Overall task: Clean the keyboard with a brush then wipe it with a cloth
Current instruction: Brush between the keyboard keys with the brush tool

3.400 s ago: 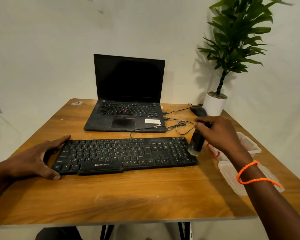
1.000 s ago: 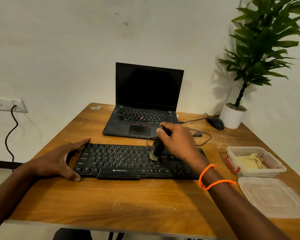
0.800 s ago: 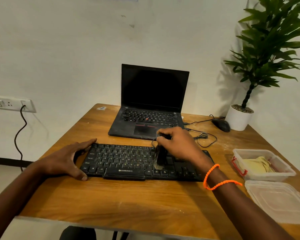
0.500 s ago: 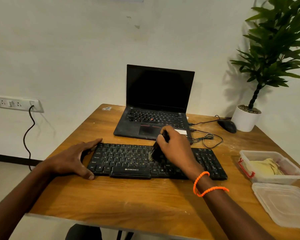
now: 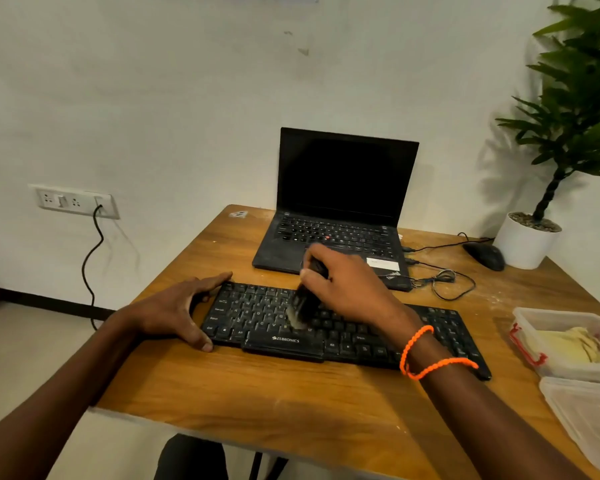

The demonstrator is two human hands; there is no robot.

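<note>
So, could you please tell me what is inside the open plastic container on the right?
The open container holds a crumpled yellow cloth. Whether anything lies beneath the cloth cannot be seen. Its lid lies separately on the table, nearer the person.

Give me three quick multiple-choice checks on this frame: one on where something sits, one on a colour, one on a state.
1. Where is the yellow cloth?
A. on the laptop
B. in the open clear container
C. under the keyboard

2. What colour is the wristband on the right arm?
A. orange
B. blue
C. white

3. What is the right hand doing?
A. resting flat on the table
B. holding the mouse
C. gripping the brush on the keys

Answers:
1 B, it lies in the container at the table's right edge.
2 A, plainly orange.
3 C, the brush bristles meet the keyboard.
</note>
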